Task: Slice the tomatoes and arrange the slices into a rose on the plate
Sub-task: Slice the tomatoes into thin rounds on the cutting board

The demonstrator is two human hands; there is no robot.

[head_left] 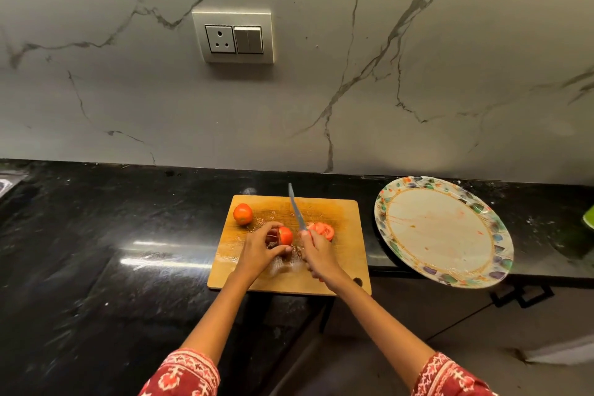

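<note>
A wooden cutting board (340,267) lies on the black counter. A whole tomato (242,213) sits at its far left corner. My left hand (258,251) pinches a cut tomato piece (285,235) between fingers and thumb. My right hand (318,255) grips the handle of a knife (296,207), whose blade points away from me, just right of that piece. Cut tomato slices (323,230) lie to the right of the blade. A large plate (443,231) with a patterned rim sits right of the board, smeared with tomato juice and holding no slices.
The plate overhangs the counter's front edge (546,280). A marble wall with a socket and switch panel (234,37) rises behind the counter. A green object (589,217) shows at the far right edge. A sink corner (8,182) is at far left.
</note>
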